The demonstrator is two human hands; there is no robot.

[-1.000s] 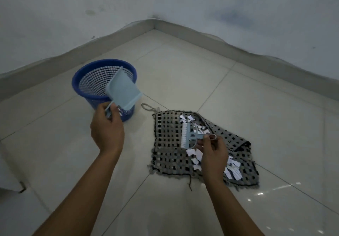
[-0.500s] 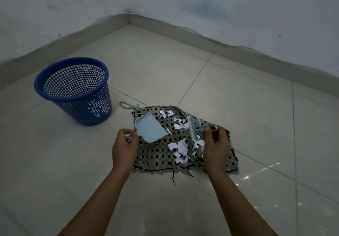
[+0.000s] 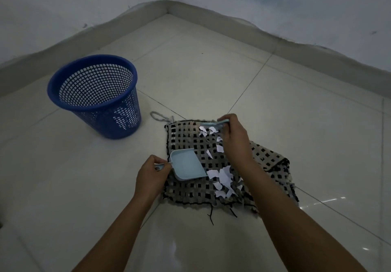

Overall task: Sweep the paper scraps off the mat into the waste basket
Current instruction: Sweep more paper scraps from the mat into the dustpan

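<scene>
From the head camera we look down at a woven black-and-grey mat [image 3: 228,166] lying on a pale tiled floor [image 3: 211,70] near the corner of a room. Our left hand [image 3: 151,176] is closed around the handle of a small light-blue dustpan [image 3: 187,167], which rests on the mat's left part with its open lip facing right, toward the paper. Our right hand [image 3: 234,138] reaches to the mat's far edge, its fingers gripped around a light-blue hand brush [image 3: 213,123] of which only a sliver shows beyond the knuckles. White paper scraps [image 3: 224,177] lie on the mat: a thicker cluster just right of the dustpan's lip, and a looser scatter farther up, just beside the brush. The dustpan's tray looks bare. A blue mesh waste basket [image 3: 96,96] stands upright on the floor to the left, apart from the mat, and we cannot tell what lies at its bottom.
</scene>
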